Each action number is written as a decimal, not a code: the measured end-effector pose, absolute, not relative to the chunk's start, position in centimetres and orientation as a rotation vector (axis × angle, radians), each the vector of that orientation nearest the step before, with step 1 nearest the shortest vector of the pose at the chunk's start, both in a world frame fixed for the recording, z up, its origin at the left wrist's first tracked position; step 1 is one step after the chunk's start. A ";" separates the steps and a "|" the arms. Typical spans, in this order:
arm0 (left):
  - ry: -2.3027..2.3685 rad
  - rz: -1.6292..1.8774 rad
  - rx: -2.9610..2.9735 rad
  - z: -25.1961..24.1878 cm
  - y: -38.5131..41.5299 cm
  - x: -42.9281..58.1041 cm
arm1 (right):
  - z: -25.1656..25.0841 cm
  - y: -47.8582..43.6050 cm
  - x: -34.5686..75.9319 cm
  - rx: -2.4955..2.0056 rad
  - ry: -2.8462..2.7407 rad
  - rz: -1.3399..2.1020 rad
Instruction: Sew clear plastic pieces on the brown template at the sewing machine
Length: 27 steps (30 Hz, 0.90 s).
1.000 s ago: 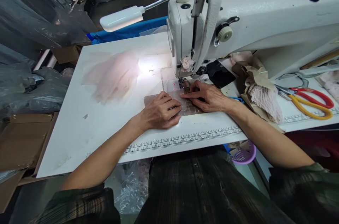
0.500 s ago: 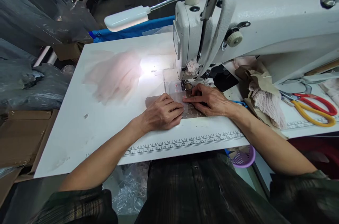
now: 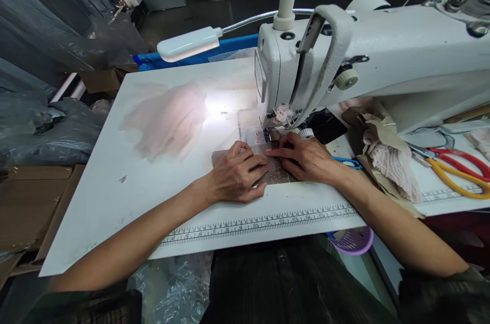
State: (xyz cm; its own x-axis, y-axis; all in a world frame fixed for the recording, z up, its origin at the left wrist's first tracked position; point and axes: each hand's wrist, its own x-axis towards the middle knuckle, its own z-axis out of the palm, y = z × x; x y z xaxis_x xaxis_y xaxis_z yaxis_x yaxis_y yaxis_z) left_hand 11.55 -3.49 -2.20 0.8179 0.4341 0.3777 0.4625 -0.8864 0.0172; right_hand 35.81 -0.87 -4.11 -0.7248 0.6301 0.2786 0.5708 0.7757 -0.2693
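My left hand (image 3: 241,173) rests on the table left of the presser foot, with bent fingers closed on a small piece of sheer pale fabric (image 3: 262,149). Across from it, my right hand (image 3: 304,158) presses the fabric's right side with the index finger extended and the others curled. Just behind the fingertips stands the needle area of a white sewing machine (image 3: 283,64). A clear plate with small pink marks (image 3: 252,135) shows beside the foot. My fingers hide part of the fabric.
A heap of sheer pink fabric (image 3: 168,120) lies at left under a lamp (image 3: 189,44). To the right are red and yellow-handled scissors (image 3: 455,171), brown paper with lace (image 3: 390,160) and a blue-handled tool (image 3: 348,162). A printed ruler (image 3: 264,223) runs along the front edge.
The camera view has tilted, so everything sits lower in the picture. The sheer fabric now shows between my fingertips, and one pink mark near them is no longer visible. Both hands stay near the presser foot.
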 end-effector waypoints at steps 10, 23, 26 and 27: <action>-0.726 -0.584 -2.891 -2.4 -2.7 11.5 | -3.9 -1.0 35.2 -1.010 -2.634 0.071; -0.814 -0.608 -2.904 -2.7 -1.9 11.2 | -3.2 -1.0 34.8 -1.114 -2.646 0.076; -0.855 -0.590 -2.912 -2.7 -1.6 11.1 | -3.1 -1.1 34.7 -1.132 -2.625 0.095; -0.866 -0.585 -2.911 -2.7 -1.5 11.1 | -3.1 -1.1 34.8 -1.110 -2.612 0.117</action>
